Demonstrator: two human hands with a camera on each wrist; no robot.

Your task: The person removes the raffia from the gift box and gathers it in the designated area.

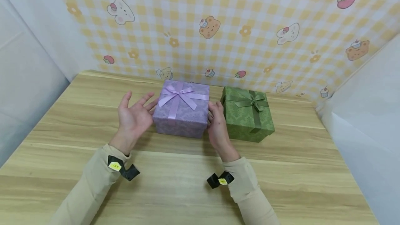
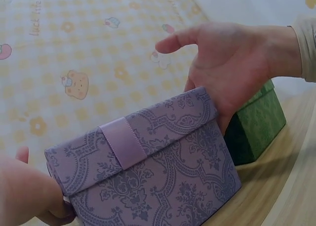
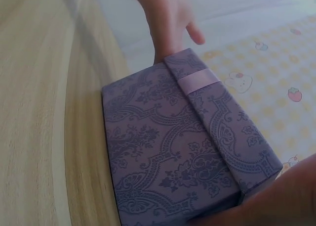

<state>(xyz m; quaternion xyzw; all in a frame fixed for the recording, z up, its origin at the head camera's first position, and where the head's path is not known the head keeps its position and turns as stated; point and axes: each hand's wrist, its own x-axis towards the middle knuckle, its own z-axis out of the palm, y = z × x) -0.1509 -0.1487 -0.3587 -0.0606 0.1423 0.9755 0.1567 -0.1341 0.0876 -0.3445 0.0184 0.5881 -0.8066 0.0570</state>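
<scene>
A purple gift box [image 1: 193,117] with a damask pattern stands on the wooden table, its lid on and topped by a lilac ribbon bow [image 1: 178,93]. At its left side is my left hand [image 1: 134,117], palm turned up, thumb apart and fingertips right at the box's edge. My right hand [image 1: 217,127] lies along the opposite side, between this box and a green one. In the left wrist view the right palm [image 2: 227,63] faces the box with the thumb stretched out, while its fingers are partly hidden behind the lid's corner.
A green gift box [image 1: 247,121] with a green ribbon bow stands close on the right. Behind both boxes hangs a yellow checked cloth [image 1: 184,44] with cartoon prints. White sheeting [image 1: 368,114] borders the wooden table [image 1: 175,186] at the right.
</scene>
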